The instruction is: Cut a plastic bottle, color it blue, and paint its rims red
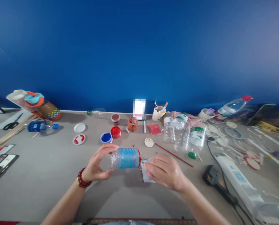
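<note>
A clear plastic bottle piece (126,158) with a blue band and a red rim lies sideways in the air above the table. My left hand (99,163) grips its clear left end between thumb and fingers. By the red rim, my right hand (164,170) is closed in a pinch; a small greenish tip shows at its fingertips, but the thing held is mostly hidden. A white paper piece (147,176) lies under the right fingers. Just beyond the bottle piece stand an open pot of blue paint (106,137) and one of red paint (116,132).
A red stick (174,154) lies beside a small white disc (149,142). Several plastic bottles (197,134) stand at the right, near a glue gun (217,184) and a power strip (239,179). Scissors (12,123) and a blue-labelled bottle (39,126) are at the left.
</note>
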`<move>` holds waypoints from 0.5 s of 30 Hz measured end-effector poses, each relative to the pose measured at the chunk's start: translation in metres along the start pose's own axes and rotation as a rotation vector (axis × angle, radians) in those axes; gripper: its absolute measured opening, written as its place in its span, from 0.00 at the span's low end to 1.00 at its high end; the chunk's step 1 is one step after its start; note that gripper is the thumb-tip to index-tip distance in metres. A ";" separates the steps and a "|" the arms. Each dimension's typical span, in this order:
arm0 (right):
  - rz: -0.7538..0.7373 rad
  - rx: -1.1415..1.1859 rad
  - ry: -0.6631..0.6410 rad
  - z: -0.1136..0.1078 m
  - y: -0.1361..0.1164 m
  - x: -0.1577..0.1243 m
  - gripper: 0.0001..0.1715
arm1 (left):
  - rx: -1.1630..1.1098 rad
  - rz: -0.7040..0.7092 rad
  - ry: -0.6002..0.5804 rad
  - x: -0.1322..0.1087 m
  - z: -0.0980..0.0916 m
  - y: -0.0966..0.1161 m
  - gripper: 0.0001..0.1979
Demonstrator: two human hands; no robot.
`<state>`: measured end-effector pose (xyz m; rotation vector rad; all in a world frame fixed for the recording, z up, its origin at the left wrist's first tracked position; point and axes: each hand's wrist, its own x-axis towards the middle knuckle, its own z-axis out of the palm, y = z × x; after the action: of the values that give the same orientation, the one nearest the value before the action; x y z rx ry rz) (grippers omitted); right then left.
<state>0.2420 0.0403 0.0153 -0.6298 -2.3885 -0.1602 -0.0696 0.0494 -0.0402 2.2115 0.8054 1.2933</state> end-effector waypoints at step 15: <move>0.001 0.003 0.021 -0.001 0.001 0.000 0.09 | -0.017 0.009 0.014 0.000 0.001 0.000 0.29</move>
<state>0.2435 0.0408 0.0158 -0.6253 -2.3681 -0.1617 -0.0687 0.0497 -0.0407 2.1977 0.7869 1.3165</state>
